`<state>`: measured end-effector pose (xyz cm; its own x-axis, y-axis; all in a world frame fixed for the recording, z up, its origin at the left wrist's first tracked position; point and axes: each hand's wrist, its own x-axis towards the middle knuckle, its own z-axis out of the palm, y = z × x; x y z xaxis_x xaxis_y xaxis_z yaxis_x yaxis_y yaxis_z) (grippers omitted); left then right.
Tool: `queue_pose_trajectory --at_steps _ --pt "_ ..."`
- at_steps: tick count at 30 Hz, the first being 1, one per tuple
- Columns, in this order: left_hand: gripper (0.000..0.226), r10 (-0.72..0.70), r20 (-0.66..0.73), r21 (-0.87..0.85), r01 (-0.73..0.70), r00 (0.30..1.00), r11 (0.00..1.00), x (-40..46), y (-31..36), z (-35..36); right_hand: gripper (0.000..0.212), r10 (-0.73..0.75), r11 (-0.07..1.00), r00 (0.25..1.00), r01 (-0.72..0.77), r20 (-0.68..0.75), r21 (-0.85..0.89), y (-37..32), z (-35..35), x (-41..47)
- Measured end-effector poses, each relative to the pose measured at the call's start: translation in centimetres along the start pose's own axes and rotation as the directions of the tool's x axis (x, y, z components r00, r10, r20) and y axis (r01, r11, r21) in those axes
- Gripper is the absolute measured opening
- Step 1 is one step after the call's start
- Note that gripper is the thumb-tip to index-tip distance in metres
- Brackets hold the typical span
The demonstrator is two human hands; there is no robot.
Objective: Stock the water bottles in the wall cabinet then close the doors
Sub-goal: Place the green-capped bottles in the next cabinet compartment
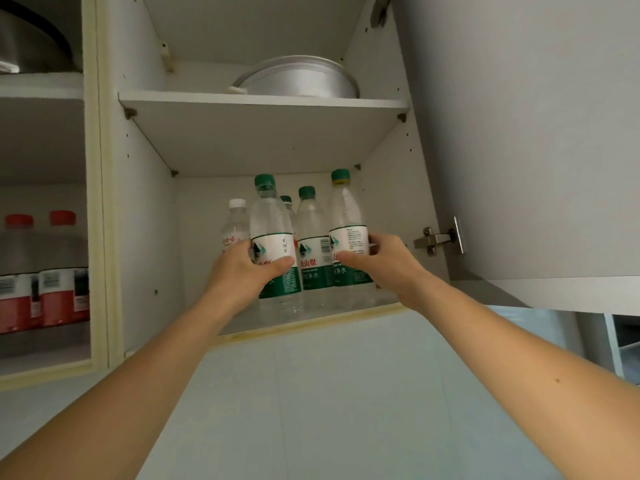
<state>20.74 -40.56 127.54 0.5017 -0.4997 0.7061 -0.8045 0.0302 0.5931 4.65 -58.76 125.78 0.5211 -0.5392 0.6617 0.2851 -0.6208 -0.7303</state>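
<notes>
The open wall cabinet (145, 237) holds several water bottles on its bottom shelf. My left hand (242, 275) grips a green-capped bottle (272, 223) standing at the shelf's front left. My right hand (384, 265) grips another green-capped bottle (346, 216) at the front right. Between them stands a third green-capped bottle (313, 237). A white-capped bottle (235, 223) and one more green cap (286, 199) show behind. The cabinet's right door (536, 150) hangs wide open.
A metal pan (298, 77) lies on the upper shelf (263, 102). The neighbouring compartment on the left holds red-capped bottles (62, 271) and, higher up, a metal pot (31, 43). A door hinge (436, 239) sticks out beside my right hand. Tiled wall (329, 393) lies below.
</notes>
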Motion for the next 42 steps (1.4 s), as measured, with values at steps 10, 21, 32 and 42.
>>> queue_pose_trajectory --at_steps 10,21,32,42 --pt "0.067 -0.045 0.015 0.048 0.044 0.999 0.998 0.9 -0.6 0.9 0.041 0.034 0.985 0.999 -0.036 -0.013 -0.167 0.5 -0.2 1.4" --pt "0.062 -0.130 0.090 -0.202 0.146 0.987 0.969 1.8 -0.5 4.3 0.028 0.050 0.972 0.997 -0.061 -0.058 -0.225 1.7 -0.1 2.9" --pt "0.066 -0.119 0.053 -0.189 0.127 0.991 0.974 3.3 -0.6 7.2 0.032 0.053 0.964 0.993 -0.079 -0.107 -0.256 2.9 -0.3 4.2" --pt "0.065 -0.086 0.031 -0.126 0.089 0.996 0.988 3.0 -0.3 7.2 0.043 0.041 0.938 0.993 -0.076 -0.110 -0.337 2.5 0.0 2.9"
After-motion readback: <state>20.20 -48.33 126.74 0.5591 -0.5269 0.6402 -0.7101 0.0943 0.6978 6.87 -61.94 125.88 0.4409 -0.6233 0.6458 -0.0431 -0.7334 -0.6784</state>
